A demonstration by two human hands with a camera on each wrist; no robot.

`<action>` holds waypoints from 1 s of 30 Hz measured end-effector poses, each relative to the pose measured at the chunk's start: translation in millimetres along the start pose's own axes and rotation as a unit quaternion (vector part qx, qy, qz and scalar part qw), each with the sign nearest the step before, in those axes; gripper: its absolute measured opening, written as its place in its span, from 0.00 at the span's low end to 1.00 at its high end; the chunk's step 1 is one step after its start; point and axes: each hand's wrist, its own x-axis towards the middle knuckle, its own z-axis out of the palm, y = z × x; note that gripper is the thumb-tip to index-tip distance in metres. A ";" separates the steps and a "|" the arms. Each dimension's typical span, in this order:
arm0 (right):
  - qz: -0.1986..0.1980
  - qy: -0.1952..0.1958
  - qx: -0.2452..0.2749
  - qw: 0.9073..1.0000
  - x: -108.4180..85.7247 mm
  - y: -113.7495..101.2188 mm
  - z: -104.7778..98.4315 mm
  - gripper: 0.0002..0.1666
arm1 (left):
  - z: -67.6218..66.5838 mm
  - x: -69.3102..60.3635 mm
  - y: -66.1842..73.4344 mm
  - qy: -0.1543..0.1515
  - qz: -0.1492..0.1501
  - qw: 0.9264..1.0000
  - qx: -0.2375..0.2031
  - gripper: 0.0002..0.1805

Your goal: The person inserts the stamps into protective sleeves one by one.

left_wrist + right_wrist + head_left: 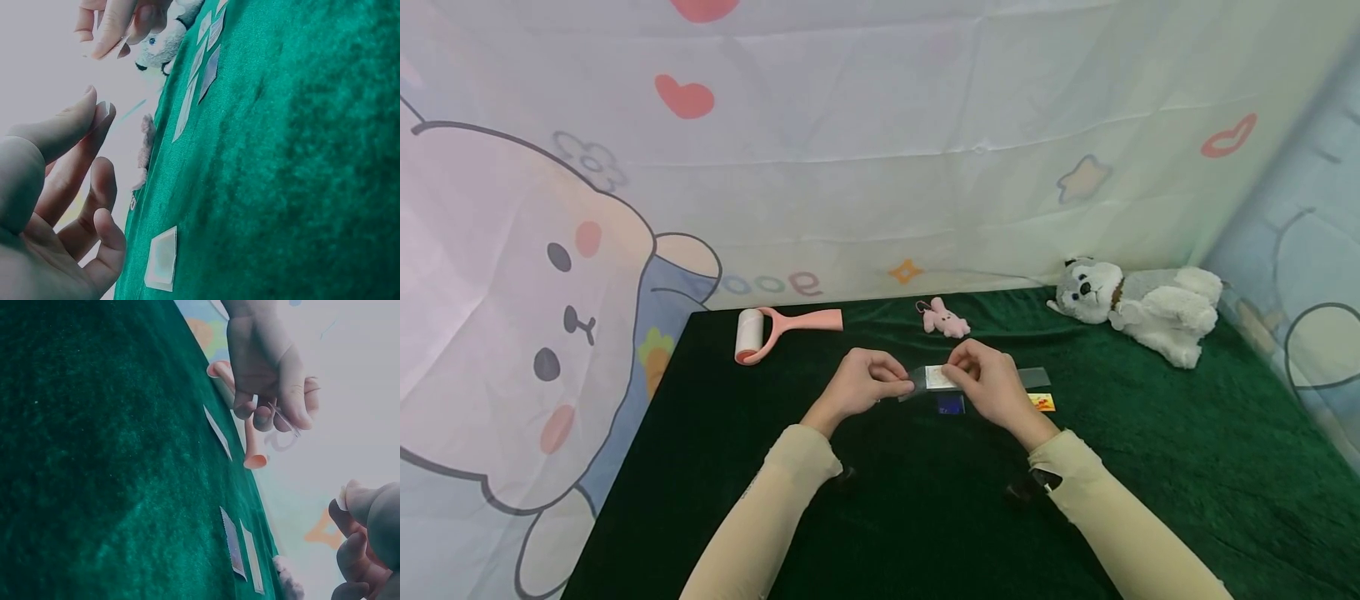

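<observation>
My left hand (859, 387) pinches a small clear piece (105, 111) between thumb and forefinger, its other fingers loosely bent. Facing it, my right hand (992, 387) pinches something thin and pale (342, 499) with thumb and forefinger. Both hands are raised above the green cloth in the wrist views. Between them in the head view shows a white rectangle (937, 377) with clear film (916, 384) at its left; whether it is held or lies below cannot be told. A dark blue packet (951, 405) lies just nearer, and a yellow packet (1042, 402) beside my right wrist.
A pink-handled lint roller (805, 321) lies at the back left. Behind the hands is a small pink plush rabbit (945, 320); a grey and white plush dog (1138, 307) lies back right. A pale packet (162, 259) lies on the cloth near my left hand.
</observation>
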 end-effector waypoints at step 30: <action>-0.004 -0.083 0.087 0.993 0.2 4.0 -6.6 0.11 | -3.7 1.7 -6.4 -0.013 0.011 1.000 -0.012 0.09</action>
